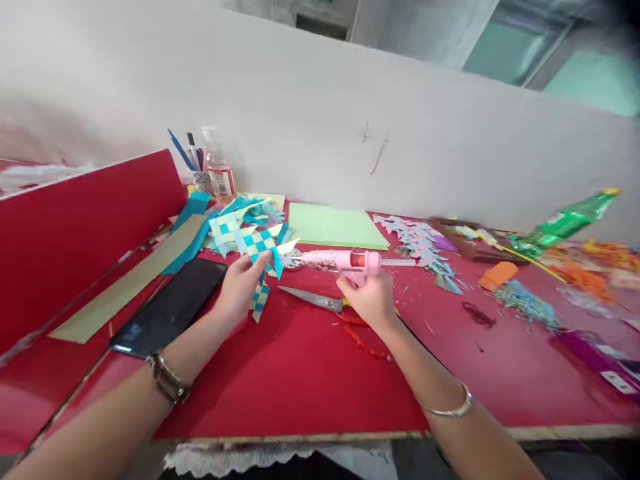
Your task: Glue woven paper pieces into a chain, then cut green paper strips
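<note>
My left hand (243,283) pinches a woven paper piece (257,244) checked in teal and pale yellow, with strip ends sticking out. In my right hand (370,297) is a pink glue gun (333,259), gripped by its handle with a clear glue stick out of its back. The gun's nozzle points left, close to the woven piece; whether they touch I cannot tell. Below the gun lie scissors (315,298) with red and yellow handles, partly hidden by my right hand. More teal and yellow woven paper (225,227) is heaped behind my left hand.
A black phone (170,307) and a long paper strip (130,283) lie at left beside a red partition (95,233). Pale green sheets (335,225) rest by the wall. A clear bottle (219,170) stands back left; a green bottle (565,223) leans at right among yarn scraps.
</note>
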### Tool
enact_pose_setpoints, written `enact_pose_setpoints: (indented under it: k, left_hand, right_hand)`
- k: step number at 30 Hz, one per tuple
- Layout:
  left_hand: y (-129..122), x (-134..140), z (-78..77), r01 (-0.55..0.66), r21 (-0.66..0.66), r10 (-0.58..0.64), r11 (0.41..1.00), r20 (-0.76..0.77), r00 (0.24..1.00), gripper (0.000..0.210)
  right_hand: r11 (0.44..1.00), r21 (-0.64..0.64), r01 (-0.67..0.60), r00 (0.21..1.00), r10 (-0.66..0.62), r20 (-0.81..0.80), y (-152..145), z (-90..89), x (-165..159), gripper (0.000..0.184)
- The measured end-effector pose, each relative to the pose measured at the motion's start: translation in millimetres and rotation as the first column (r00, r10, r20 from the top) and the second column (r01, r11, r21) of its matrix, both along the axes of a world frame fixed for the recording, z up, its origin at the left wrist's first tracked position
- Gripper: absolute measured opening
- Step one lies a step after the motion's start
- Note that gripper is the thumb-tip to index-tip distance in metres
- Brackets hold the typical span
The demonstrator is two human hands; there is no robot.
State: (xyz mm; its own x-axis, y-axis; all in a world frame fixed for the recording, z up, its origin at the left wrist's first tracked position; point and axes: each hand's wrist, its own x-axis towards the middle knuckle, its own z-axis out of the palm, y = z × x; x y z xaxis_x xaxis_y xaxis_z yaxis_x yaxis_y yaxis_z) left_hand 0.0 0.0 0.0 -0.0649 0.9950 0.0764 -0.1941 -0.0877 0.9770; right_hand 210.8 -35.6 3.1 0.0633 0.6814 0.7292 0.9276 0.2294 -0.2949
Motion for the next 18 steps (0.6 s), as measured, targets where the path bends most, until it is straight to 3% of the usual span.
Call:
enact_pose_setpoints:
  k: [5, 9, 13, 16, 18]
  left_hand:
    - [-2.5, -0.3, 5.3, -0.06, -0.037, 0.059, 0.998, -0.02, 0.998, 0.027]
    - [-3.2, 0.2, 6.8, -0.064, -0.042, 0.063, 0.997, -0.008, 0.998, 0.026]
    - [-3.2, -0.2, 7.5, -0.071, -0.023, 0.07, 0.997, -0.015, 0.997, 0.024]
    - [-3.0, -0.6, 8.0, -0.086, -0.008, 0.085, 0.996, -0.023, 0.996, 0.024]
    - [-2.7, -0.7, 8.0, -0.093, -0.001, 0.093, 0.996, -0.025, 0.995, 0.023]
  right_hand:
    - [0.991, -0.085, 0.101, 0.993, -0.105, -0.049, 9.9, 2.8, 15.5, 0.02]
    - [0.945, -0.229, 0.235, 0.964, -0.256, -0.067, 17.2, 5.1, 33.6, 0.026]
    - [0.826, -0.451, 0.338, 0.931, -0.364, 0.03, 23.8, 4.5, 50.9, 0.036]
    - [0.683, -0.637, 0.357, 0.922, -0.369, 0.12, 26.9, 2.9, 59.0, 0.042]
    - [0.625, -0.686, 0.373, 0.918, -0.357, 0.173, 27.2, 2.5, 61.6, 0.047]
